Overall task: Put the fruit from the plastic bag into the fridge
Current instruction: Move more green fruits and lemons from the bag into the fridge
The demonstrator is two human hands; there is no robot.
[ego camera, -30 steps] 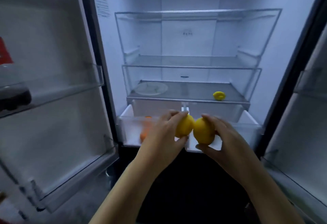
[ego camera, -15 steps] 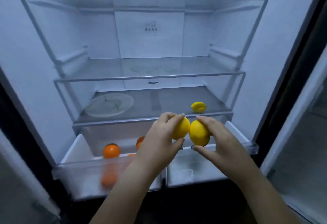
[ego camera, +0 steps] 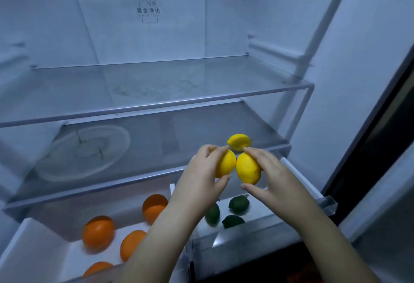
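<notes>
My left hand point(ego camera: 199, 182) grips a yellow lemon point(ego camera: 226, 164) and my right hand point(ego camera: 273, 175) grips a second yellow lemon point(ego camera: 247, 167). The two fruits nearly touch, held just in front of the lower glass shelf's front edge point(ego camera: 134, 181). A third lemon point(ego camera: 239, 141) lies on that shelf right behind my fingertips. Below, the left open drawer point(ego camera: 33, 249) holds several oranges point(ego camera: 98, 233). The right open drawer point(ego camera: 246, 235) holds three dark green limes point(ego camera: 238, 203). The plastic bag is out of view.
A clear glass plate point(ego camera: 83, 153) rests on the left of the lower shelf. The upper glass shelf point(ego camera: 156, 85) holds nothing. The fridge's right wall point(ego camera: 336, 81) and a dark door edge point(ego camera: 369, 148) close in on the right.
The view has closed in on the fridge interior. Both hands, each with its lemon, have moved forward and up to the lower shelf, close to the lemon lying there. The limes have come into sight.
</notes>
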